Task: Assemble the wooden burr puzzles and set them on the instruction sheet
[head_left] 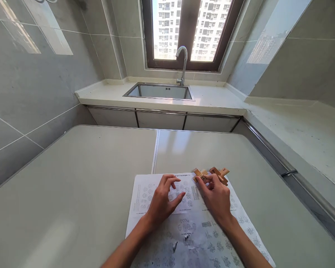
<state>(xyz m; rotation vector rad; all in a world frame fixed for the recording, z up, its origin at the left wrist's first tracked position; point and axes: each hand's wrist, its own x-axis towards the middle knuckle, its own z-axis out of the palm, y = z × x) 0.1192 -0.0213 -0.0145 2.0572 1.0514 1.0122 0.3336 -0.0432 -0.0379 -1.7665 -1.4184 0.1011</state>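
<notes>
Right of frame centre, the right hand [218, 197] pinches a cluster of small light wooden numbered puzzle sticks [212, 174], partly hiding them; their markings are hard to read. The sticks cross, mostly running left-right. The left hand [162, 201] rests empty, fingers curled, on the white printed diagram sheet [145, 193].

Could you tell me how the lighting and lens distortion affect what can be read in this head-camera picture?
In the head view, daylight from the window blows out the panes and throws glare patches on the wall tiles; the wide lens bows the table edges; the print on the paper sheet is too small to read; the left hand and right hand, at the wooden blocks, are evenly lit.
</notes>
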